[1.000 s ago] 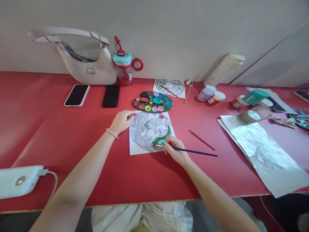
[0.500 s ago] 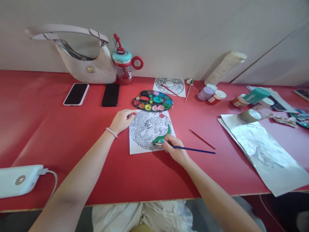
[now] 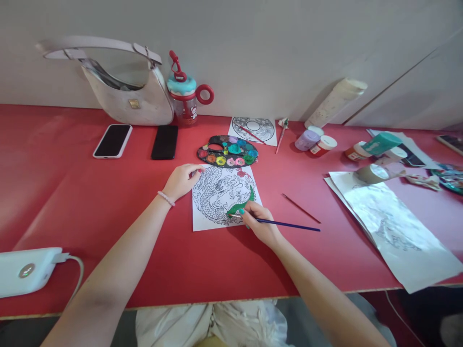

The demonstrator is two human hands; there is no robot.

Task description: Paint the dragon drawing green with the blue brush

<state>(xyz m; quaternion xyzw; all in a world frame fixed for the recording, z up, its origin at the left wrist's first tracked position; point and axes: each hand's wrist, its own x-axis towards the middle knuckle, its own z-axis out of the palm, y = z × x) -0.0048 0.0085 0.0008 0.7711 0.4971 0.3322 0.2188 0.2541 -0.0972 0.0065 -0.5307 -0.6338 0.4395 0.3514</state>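
On the red table lies a white sheet with a dragon line drawing (image 3: 211, 195), partly painted green at its lower right and red near its top right. Pinched in my right hand (image 3: 262, 224) is a blue-handled paintbrush (image 3: 289, 224), its tip against the green part. My left hand (image 3: 182, 180) rests at the sheet's upper left edge, fingers loosely bent and apart, gripping nothing visible. Just beyond the sheet sits a black paint palette (image 3: 202, 155) with several colours.
A thin red paintbrush (image 3: 301, 208) lies right of the sheet. Paint jars (image 3: 307, 140) and stacked papers (image 3: 405, 241) stand farther right. At the back left are a handbag (image 3: 126, 103), a cup (image 3: 183, 99) and two phones (image 3: 164, 142). A white power bank (image 3: 31, 272) lies near left.
The whole view has shifted very slightly. Both hands keep their places on the sheet, and the brush tip stays at the green area.
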